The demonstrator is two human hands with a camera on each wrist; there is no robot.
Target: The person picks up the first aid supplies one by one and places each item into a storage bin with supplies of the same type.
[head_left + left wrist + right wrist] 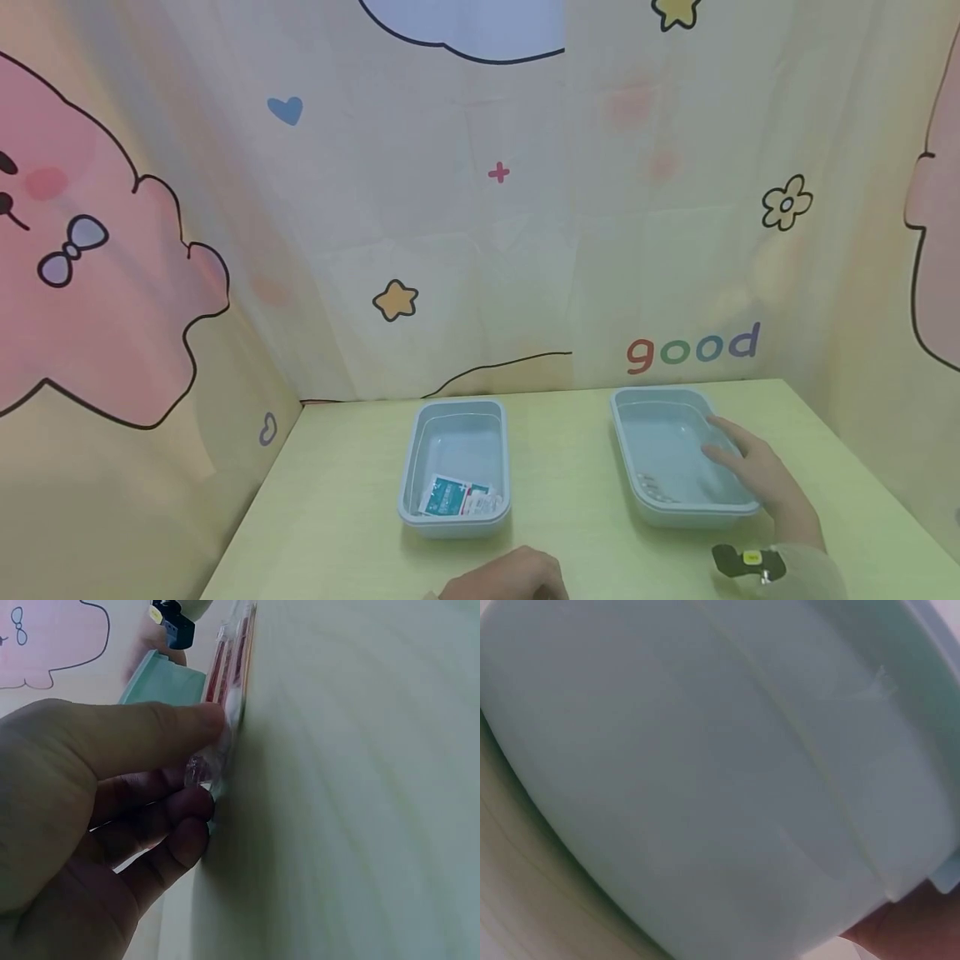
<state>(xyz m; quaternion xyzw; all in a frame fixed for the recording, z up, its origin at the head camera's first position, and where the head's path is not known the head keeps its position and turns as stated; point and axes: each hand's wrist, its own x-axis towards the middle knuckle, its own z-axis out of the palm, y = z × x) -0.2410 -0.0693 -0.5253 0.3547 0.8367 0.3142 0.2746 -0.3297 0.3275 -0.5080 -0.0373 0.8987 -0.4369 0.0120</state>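
Observation:
My left hand [510,575] is low at the front of the table in the head view. In the left wrist view its thumb and fingertips pinch the end of a clear plastic packet [225,682] with thin reddish sticks inside, close against the tabletop. My right hand [757,471] reaches over the right rim of the right-hand blue tray [626,446], fingers loosely extended over the inside. A clear item with pale spots [654,487] lies in that tray's front left corner. The tray's outer wall [705,765] fills most of the right wrist view, hiding most of the hand.
To the left stands a second blue tray [408,467], holding a teal-and-white sachet [447,495] and a clear-wrapped item [483,502]. Both trays rest on the pale wooden table [562,467]. A printed curtain [450,208] rises behind and at both sides.

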